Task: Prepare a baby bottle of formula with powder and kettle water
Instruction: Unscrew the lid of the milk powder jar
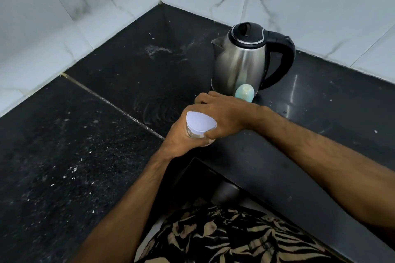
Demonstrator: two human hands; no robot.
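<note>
A clear jar [194, 134] with a pale lavender lid [199, 123] is held just above the black counter [106, 134], near its inner corner edge. My left hand [181, 143] wraps around the jar's body from below. My right hand [224, 111] reaches across from the right and grips the lid's edge between thumb and fingers. Right behind my right hand stands a teal and translucent baby bottle [244, 92], its lower part hidden by the hand. A steel kettle [239, 60] with a black lid and handle stands just behind the bottle, spout pointing left.
The counter is L-shaped and runs into a corner of white marbled wall tiles [106, 6]. Pale powder smears mark the counter left of the kettle [158, 49]. A dark round object [226, 194] shows below the counter edge, above my patterned shorts.
</note>
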